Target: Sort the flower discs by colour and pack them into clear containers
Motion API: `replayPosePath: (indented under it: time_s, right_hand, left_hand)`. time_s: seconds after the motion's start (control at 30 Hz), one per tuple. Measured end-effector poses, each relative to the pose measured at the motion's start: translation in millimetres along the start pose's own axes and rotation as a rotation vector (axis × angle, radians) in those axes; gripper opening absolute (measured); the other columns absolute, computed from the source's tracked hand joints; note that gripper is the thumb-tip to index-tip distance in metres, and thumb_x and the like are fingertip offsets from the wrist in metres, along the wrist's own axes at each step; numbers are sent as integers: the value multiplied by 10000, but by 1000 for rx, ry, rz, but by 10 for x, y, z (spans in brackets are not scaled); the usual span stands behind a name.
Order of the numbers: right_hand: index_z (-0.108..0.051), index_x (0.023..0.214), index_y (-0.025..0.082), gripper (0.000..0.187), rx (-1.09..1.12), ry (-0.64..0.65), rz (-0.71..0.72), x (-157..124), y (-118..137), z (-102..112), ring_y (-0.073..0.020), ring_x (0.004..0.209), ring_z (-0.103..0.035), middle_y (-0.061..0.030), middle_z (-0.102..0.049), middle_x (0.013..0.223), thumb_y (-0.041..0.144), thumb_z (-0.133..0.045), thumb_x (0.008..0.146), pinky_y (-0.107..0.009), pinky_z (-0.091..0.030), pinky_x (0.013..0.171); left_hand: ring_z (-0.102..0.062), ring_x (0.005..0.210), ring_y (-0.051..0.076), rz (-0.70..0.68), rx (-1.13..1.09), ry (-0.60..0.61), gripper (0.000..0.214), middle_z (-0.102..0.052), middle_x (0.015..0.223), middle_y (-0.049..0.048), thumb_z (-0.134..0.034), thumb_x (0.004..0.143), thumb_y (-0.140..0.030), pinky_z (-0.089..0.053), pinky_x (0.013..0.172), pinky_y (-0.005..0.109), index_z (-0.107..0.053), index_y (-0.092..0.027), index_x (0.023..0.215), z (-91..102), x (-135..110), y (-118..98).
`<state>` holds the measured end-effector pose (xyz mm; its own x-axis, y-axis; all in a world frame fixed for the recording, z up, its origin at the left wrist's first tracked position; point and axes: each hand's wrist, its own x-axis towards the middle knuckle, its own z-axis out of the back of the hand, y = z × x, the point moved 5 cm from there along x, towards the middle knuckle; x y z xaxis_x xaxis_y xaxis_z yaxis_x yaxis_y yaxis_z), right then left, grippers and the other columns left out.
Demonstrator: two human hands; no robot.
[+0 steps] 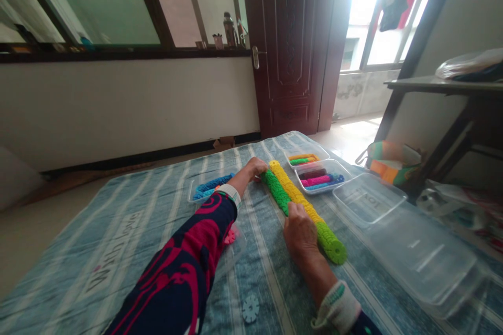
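Observation:
On the bed lies a long row of yellow snowflake discs (293, 191) stacked face to face, ending in light green discs (332, 243) at the near end. Alongside it on the left is a shorter stack of green snowflake discs (277, 191). My left hand (257, 166) is closed at the far end of the green stack. My right hand (301, 227) is closed around its near end, hiding that end. A single pale blue disc (250, 308) lies by itself near the front.
Clear boxes with colored stacks (301, 159) (320, 178) stand at the back right. A box of blue pieces (212, 187) is left of my hands; pink discs (231, 235) show behind my left sleeve. Clear lids and boxes (424, 256) lie right. A door (293, 36) stands beyond the bed.

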<state>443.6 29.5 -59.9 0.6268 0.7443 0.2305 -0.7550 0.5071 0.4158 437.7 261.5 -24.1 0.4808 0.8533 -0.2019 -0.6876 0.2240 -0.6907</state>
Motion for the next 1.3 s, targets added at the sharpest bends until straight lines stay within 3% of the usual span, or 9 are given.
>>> replayPosePath:
  time_s: [0.3, 0.6, 0.77, 1.03, 1.3]
  right_hand:
    - [-595, 952, 180, 245, -60, -90, 44, 8, 12, -1, -214, 788, -648, -128, -668, 920, 27, -434, 850, -279, -463, 649]
    - [-590, 993, 149, 205, -52, -11, 28, 24, -2, 2, -206, 828, -662, -111, -666, 954, 54, -459, 869, -272, -449, 652]
    - [-579, 1016, 147, 187, -13, 44, -4, 32, -13, 32, -211, 865, -661, -117, -660, 993, 84, -463, 885, -277, -445, 673]
    - [-504, 1231, 152, 359, 43, 115, -63, 51, 19, 83, -217, 963, -651, -117, -650, 1094, 165, -542, 873, -268, -443, 740]
    - [-550, 1123, 140, 271, 35, 183, -101, 78, 68, 155, -234, 961, -654, -122, -657, 1080, 227, -584, 868, -285, -445, 756]
  left_hand:
    - [-611, 700, 138, -106, 19, 79, 179, -677, 845, 35, -565, 801, -224, -508, 557, 211, -669, -145, 922, -165, -261, -56]
    - [-576, 608, 130, -196, 167, 96, 196, -649, 737, 12, -532, 758, -149, -449, 516, 201, -695, -134, 866, -306, -478, -65]
    - [-614, 770, 166, -250, 249, 30, 210, -691, 820, 42, -508, 772, -144, -457, 651, 220, -705, -134, 846, -354, -626, -61]
    - [-635, 916, 193, -192, 293, -97, 243, -717, 964, 99, -489, 812, -180, -452, 768, 237, -695, -126, 930, -475, -812, -26]
    - [-627, 669, 155, -116, 210, -58, 233, -693, 772, 57, -608, 738, -279, -457, 557, 204, -704, -112, 869, -415, -859, 23]
